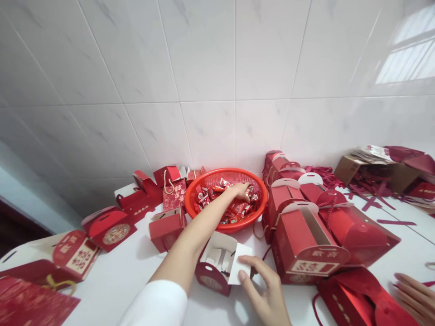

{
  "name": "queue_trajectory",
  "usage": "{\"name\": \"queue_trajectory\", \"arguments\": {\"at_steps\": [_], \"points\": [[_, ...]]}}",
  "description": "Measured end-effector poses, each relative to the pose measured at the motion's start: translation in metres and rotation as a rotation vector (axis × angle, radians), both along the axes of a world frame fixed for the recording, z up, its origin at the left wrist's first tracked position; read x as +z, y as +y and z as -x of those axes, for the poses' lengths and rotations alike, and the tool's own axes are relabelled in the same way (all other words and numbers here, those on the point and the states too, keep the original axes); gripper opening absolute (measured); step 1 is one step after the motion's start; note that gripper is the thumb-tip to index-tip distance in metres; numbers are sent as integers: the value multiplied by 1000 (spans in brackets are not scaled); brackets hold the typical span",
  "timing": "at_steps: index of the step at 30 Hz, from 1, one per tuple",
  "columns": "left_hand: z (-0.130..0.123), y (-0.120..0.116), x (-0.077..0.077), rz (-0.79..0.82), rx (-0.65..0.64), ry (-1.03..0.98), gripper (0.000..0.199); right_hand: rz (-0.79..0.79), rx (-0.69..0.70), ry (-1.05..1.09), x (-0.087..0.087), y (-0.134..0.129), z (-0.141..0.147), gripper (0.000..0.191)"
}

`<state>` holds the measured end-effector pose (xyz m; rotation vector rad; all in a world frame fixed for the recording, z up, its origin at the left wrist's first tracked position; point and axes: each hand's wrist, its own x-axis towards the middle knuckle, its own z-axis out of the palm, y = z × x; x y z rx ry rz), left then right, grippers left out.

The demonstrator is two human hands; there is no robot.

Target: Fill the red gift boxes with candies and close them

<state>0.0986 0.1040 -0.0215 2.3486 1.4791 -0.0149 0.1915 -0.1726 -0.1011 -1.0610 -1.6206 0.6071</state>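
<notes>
A red plastic basket [222, 228] of wrapped candies [234, 209] stands against the wall. My left hand [242, 192] reaches down into it, touching the candies at the right side; its fingertips are hidden among the wrappers. In front of the basket sits a small red gift box [213, 278], its top open and its white inside showing. My right hand [267, 290] holds the box's raised white flap [240, 262] between thumb and index finger. My left forearm passes over the box's left side.
Red gift boxes [304, 244] crowd the right of the basket, and more boxes [110, 228] spread leftward. Cartons [350, 167] with ribbons stand far right. Another person's hand [416, 294] rests at the right edge beside an open red box [363, 299]. A tiled wall [210, 131] rises behind.
</notes>
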Motion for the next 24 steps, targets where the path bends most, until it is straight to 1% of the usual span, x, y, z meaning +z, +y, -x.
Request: {"name": "queue_trajectory", "arguments": {"at_steps": [3,6,10,13,15,19,24], "points": [[9,5,-1,36,42,-53,37,19,8,1,-1,-1,-1,16],[32,9,5,117,90,-128,27,35,18,29,-1,-3,1,16],[65,5,13,231,126,-331,33,42,-18,101,-2,-4,6,16],[79,-2,17,288,151,-540,36,8,-18,109,-1,-3,7,16],[84,-6,20,319,171,-670,40,-5,-15,101,0,-3,6,17],[84,-12,26,353,202,-861,42,40,-7,59,1,-4,3,19],[79,-20,30,376,214,-951,40,70,13,4,0,-5,-1,22]]}}
